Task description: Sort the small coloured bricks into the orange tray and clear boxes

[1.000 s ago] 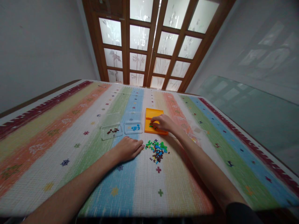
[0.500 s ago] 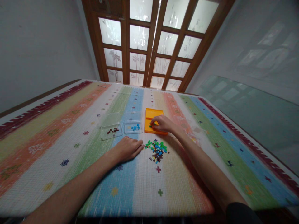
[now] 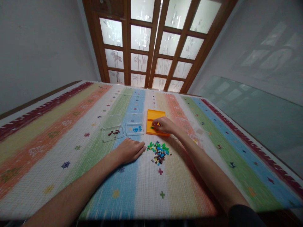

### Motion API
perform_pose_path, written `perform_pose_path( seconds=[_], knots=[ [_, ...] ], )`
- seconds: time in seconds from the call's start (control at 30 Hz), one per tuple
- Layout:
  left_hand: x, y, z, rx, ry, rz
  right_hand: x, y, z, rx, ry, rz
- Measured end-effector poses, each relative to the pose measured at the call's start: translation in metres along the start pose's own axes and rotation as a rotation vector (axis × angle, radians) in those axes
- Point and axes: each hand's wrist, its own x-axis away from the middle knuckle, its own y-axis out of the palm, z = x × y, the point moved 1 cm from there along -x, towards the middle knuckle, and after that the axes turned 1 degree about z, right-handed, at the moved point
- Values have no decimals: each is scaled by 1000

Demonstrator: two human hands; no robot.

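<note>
My right hand [image 3: 163, 124] is over the open orange box [image 3: 158, 135], its thumb and fingers bent together low inside the near half. Small green bricks [image 3: 152, 127] show right at the fingertips; whether one is pinched is too small to tell. My left hand [image 3: 130, 150] rests on the cloth with its fingers loosely stretched to the right and nothing visible in them. Its fingertips are just left of a loose pile of small toy bricks [image 3: 160, 152] in green, blue, brown, white and yellow.
Left of the orange box stand a clear box [image 3: 134, 133] with blue bricks and another clear box [image 3: 103, 136] with brown bricks, lids open behind. A clear box [image 3: 199, 138] with yellowish pieces is partly behind my right forearm. A striped tablecloth [image 3: 151, 195] covers the table.
My right hand has shifted very slightly to the left inside the orange box. My left hand, the pile and the boxes stay where they were.
</note>
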Motion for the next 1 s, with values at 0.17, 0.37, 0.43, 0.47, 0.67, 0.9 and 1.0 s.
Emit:
perform_pose_path(
  seconds=[0.17,0.37,0.43,0.47,0.67,0.9,1.0],
  knots=[
    [0,0,0,-15,-10,-18,0,-1,-1,42,20,-17],
    [0,1,0,-15,-10,-14,1,-2,1,88,32,-33],
    [0,1,0,-20,-13,-12,2,-2,1,96,35,-36],
    [1,1,0,-20,-13,-8,2,-3,1,98,35,-36],
    [1,0,-1,-6,2,7,9,-14,-1,97,22,-2],
    [1,1,-2,25,7,23,46,-25,-8,-60,-97,81],
    [1,2,-2,29,4,24,70,-24,-16,-144,-135,87]
  ],
)
